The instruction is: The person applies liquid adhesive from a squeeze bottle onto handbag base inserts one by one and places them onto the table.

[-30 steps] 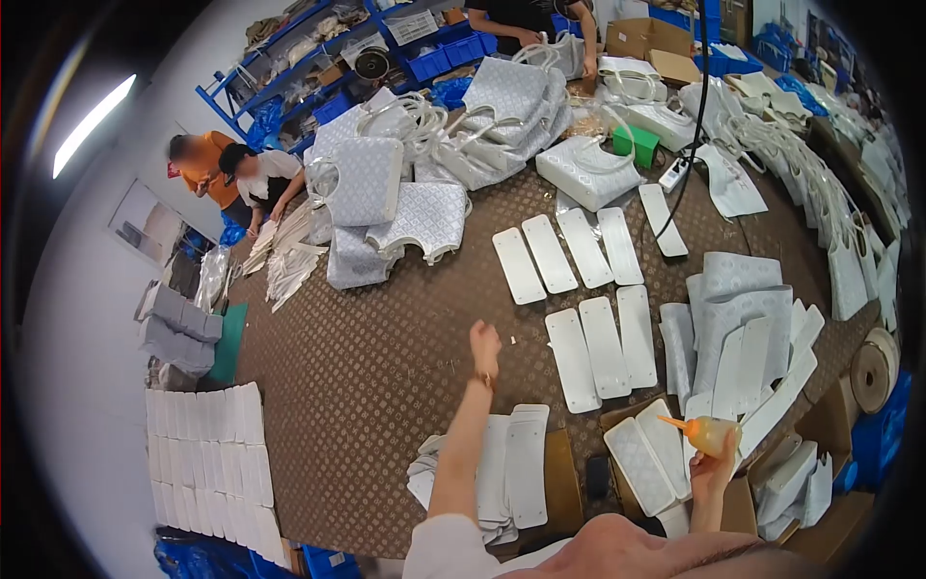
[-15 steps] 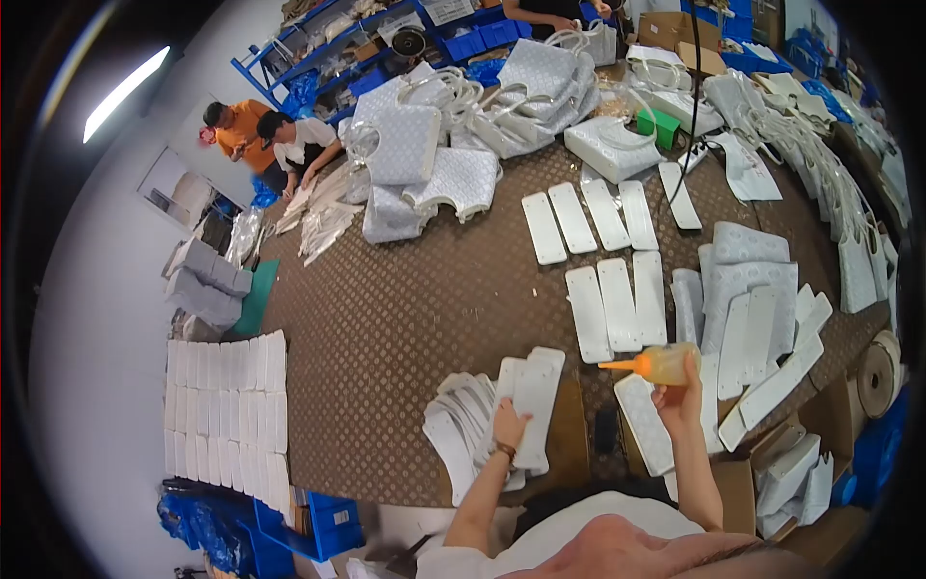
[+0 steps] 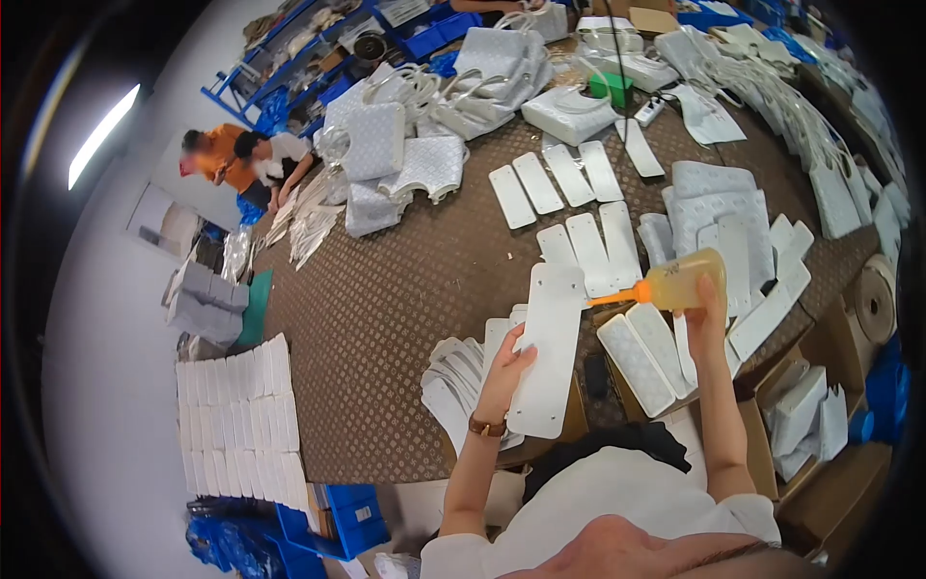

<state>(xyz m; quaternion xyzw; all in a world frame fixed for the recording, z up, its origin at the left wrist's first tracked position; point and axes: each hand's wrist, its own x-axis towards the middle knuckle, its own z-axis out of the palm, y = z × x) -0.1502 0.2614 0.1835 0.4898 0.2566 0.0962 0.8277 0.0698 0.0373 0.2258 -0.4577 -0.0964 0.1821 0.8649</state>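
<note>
My left hand (image 3: 503,374) grips a long white panel (image 3: 550,352) with rounded corners and small metal studs near its ends. The panel is lifted, slanting over a fanned pile of similar white panels (image 3: 449,381). In my right hand (image 3: 710,311) is a squeeze bottle (image 3: 687,278) with an orange nozzle and yellowish liquid inside. It lies nearly level, its tip pointing left, close to the panel's right edge; I cannot tell whether they touch. Beneath the bottle, patterned panels (image 3: 637,367) lie side by side on the table.
Loose white panels (image 3: 588,246) lie in rows on the brown table (image 3: 386,309). White bags (image 3: 376,145) are heaped at the back. Stacked strips (image 3: 241,415) stand at left, an open cardboard box (image 3: 762,425) at right. Two people (image 3: 260,159) work at far left.
My left hand has raised a white panel from the pile toward the bottle. My right hand has brought the bottle up, its nozzle now by the panel. The camera view has shifted.
</note>
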